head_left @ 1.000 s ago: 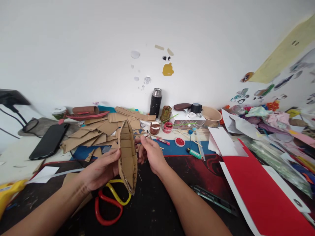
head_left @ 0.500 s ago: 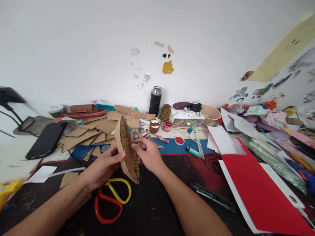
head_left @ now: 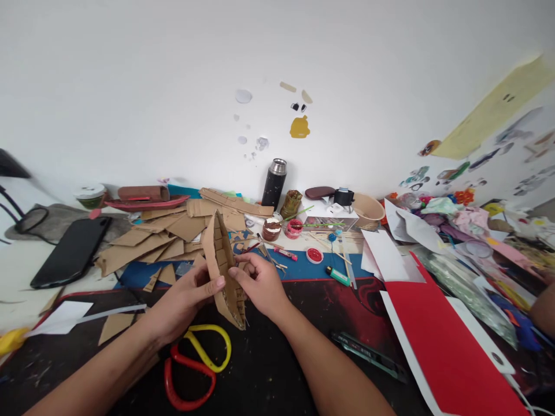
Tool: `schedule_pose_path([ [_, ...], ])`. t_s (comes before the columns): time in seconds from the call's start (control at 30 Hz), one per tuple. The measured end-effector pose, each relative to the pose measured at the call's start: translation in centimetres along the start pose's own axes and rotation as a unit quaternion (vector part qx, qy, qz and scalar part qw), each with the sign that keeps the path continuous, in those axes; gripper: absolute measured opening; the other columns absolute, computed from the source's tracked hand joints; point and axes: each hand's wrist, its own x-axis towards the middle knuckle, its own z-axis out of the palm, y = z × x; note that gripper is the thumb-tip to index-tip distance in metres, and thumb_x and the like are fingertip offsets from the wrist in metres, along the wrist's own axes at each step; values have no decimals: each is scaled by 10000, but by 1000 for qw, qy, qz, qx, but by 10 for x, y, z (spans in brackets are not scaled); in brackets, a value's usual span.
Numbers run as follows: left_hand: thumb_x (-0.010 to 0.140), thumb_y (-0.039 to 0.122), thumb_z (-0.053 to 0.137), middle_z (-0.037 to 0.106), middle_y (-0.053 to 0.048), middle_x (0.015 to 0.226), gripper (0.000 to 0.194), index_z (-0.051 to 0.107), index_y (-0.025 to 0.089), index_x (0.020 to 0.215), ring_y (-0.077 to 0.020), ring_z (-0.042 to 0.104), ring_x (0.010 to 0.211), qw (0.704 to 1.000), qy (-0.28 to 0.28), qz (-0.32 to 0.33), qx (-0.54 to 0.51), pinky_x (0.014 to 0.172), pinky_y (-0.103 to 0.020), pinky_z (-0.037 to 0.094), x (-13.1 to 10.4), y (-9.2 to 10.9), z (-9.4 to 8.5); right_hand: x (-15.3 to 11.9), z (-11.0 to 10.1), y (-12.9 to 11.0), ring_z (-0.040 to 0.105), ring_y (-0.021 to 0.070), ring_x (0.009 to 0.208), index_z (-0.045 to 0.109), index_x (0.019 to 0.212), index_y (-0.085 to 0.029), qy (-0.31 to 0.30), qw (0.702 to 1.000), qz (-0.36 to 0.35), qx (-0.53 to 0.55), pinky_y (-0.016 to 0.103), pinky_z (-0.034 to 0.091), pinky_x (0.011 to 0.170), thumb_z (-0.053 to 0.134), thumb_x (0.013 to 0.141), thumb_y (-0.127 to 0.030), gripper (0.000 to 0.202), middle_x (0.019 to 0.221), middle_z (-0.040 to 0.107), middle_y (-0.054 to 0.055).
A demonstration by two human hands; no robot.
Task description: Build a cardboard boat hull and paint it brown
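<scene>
The left hand (head_left: 191, 294) is grasping the cardboard boat (head_left: 224, 271) by its near-left side, the thumb pressing on the outer wall. The right hand (head_left: 260, 283) is pinching the boat's opposite wall, its thumb reaching over the inside and its fingers curling around behind. Between them the boat is standing tilted above the dark mat (head_left: 269, 370), its hollow facing right and its lower tip pointing down toward the mat.

Scissors (head_left: 195, 367) with one red and one yellow handle loop are lying on the mat just below the left hand, and a cutter (head_left: 368, 357) is resting on the mat to the right of the right forearm. Behind the hands, cardboard scraps (head_left: 151, 234) are piling up on the counter (head_left: 17, 306), with a red boat (head_left: 147, 202) lying behind them and a phone (head_left: 71, 251) lying to their left. A black flask (head_left: 274, 184) is standing near the wall, with a brown jar (head_left: 272, 228) and a red jar (head_left: 293, 229) sitting in front of it. A red lid (head_left: 314, 255) and a green lighter (head_left: 338, 276) are lying on the blue mat (head_left: 303, 267). Red card (head_left: 451, 346) is covering the right side.
</scene>
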Motion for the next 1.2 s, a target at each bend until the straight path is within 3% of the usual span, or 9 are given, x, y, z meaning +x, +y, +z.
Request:
schedule_pose_path([
  [0.1,568,369,1085,855,-153,1248,598,859,210,1098,-425,748,1252,1000,-4,-2,6,912,-404,655,-1,1,2,0,0,-1,440,131,532,746,1004,-214,14,1000,-5,-20,272,368,558,809,894,-551,360,576,484,-87],
  [0.2,597,444,1071,859,-173,1218,578,859,197,1075,-439,752,1245,1000,-9,-10,11,938,-441,654,-2,3,2,-1,-1,-3,459,140,476,745,995,-229,-5,999,43,25,274,384,509,746,924,-631,408,555,519,-74],
  [0.37,569,366,1069,860,-152,1235,579,862,222,1090,-449,734,1283,999,-6,-12,39,1053,-503,616,-3,6,1,-2,2,-5,508,159,465,742,1011,-243,-5,993,90,78,283,431,467,727,895,-737,507,571,563,-54],
  [0.6,567,371,1065,854,-123,1281,587,866,246,1105,-463,714,1313,999,-3,-10,50,1103,-537,592,-1,2,-5,2,6,-10,484,133,435,721,885,-231,5,995,80,60,253,395,442,722,919,-747,517,547,556,-58],
  [0.7,555,403,1071,869,-95,1234,622,866,265,1126,-473,712,1313,1000,18,-16,19,1030,-506,633,-1,-2,-9,10,-12,-20,468,123,390,741,936,-210,35,992,93,77,236,372,420,660,944,-781,576,494,544,-70],
  [0.83,619,506,1033,874,-56,1221,563,877,295,1117,-476,693,1341,999,35,-18,4,1004,-491,648,-2,-4,-13,29,-53,-36,479,112,379,737,1009,-191,132,984,89,83,220,365,404,736,891,-759,580,502,547,-88],
  [1.0,548,592,1032,882,-46,1192,541,892,331,1001,-499,665,1374,998,58,-32,21,1043,-528,634,-4,-6,-11,51,-97,-49,506,118,384,672,937,-206,238,950,142,143,209,316,371,821,841,-662,489,516,587,-75],
  [1.1,553,627,1015,876,-33,1224,571,891,349,1037,-489,642,1408,997,70,-24,5,1096,-530,604,-4,-8,-10,57,-111,-51,519,107,404,597,832,-217,255,942,153,153,203,330,382,826,853,-647,487,555,629,-47],
  [1.2,534,620,1015,876,-46,1226,566,896,349,1016,-501,644,1405,998,38,-52,11,1094,-539,605,0,-12,-19,62,-115,-52,512,103,400,571,801,-221,257,938,169,159,207,321,382,845,847,-659,518,574,657,-25],
])
